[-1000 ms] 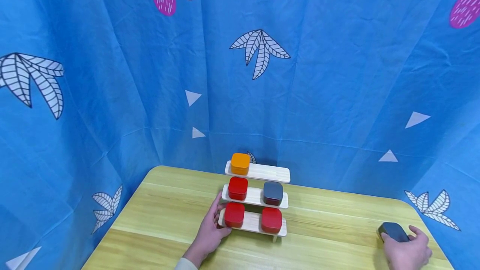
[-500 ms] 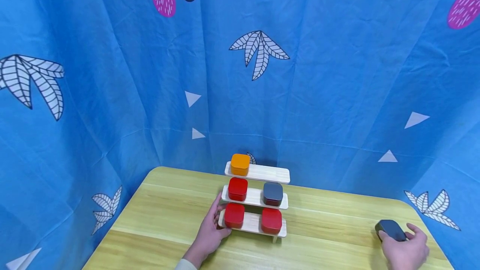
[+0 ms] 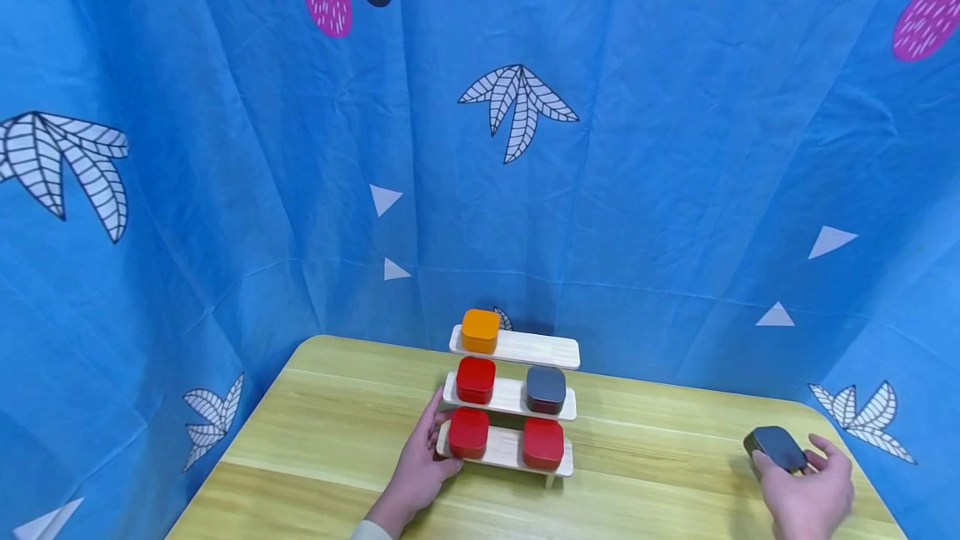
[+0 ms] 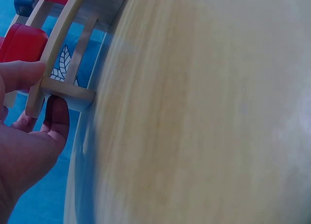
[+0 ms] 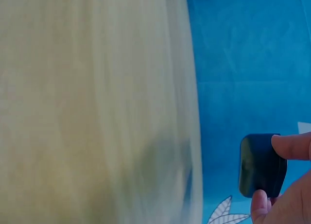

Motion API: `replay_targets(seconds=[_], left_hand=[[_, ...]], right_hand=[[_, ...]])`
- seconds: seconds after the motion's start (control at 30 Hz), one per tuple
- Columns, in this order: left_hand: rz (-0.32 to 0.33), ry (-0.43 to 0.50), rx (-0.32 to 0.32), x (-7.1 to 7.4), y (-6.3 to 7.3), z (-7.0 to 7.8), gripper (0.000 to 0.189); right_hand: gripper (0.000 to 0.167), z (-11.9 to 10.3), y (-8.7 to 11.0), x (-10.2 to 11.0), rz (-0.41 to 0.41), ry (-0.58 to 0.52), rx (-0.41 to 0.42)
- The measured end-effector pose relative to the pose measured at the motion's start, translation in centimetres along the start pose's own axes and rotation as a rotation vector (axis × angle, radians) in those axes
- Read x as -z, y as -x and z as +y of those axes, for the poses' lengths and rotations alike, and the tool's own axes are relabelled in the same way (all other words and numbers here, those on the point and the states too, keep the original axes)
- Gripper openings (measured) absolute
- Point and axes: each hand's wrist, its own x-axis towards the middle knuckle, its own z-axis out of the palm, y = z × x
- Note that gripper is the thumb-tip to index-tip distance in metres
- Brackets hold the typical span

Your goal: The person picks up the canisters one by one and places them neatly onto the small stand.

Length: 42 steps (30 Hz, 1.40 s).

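Observation:
My left hand (image 3: 422,458) grips the left end of a three-tier pale wooden rack (image 3: 504,447). In the left wrist view its thumb lies on the shelf's end, with fingers curled below by the rack's leg (image 4: 73,90). The lowest tier bears two red rounded boxes (image 3: 468,433) (image 3: 543,443). Another red box (image 3: 476,380) shares the middle tier with a dark grey box (image 3: 546,390). On the top tier's left sits an orange box (image 3: 480,332). Far to the right, my right hand (image 3: 808,486) pinches another dark grey box (image 5: 262,164) between thumb and fingers, over the table.
The wood-grain table (image 3: 667,457) extends on both sides of the rack, with rounded back corners. Close behind it and along both sides hangs a blue patterned curtain (image 3: 660,190). The top tier's right half (image 3: 543,348) shows bare wood.
My right hand has shifted slightly left and away from me, bringing the dark grey box along. The left hand keeps its hold on the rack. The view has tilted up slightly.

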Motion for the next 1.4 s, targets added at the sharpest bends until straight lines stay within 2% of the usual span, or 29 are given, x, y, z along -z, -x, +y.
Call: replay_targets(seconds=[0.37,1.4], left_hand=[[-0.013,-0.003,-0.018,0.1,0.0,-0.2,0.11],[-0.024,0.01,-0.038,0.1,0.1,-0.1,0.111]], right_hand=[[0.084,-1.9,1.0,-0.1,0.025,0.002,0.059],[0.081,-5.4,2.9,-0.1,-0.029,0.009,0.174]])
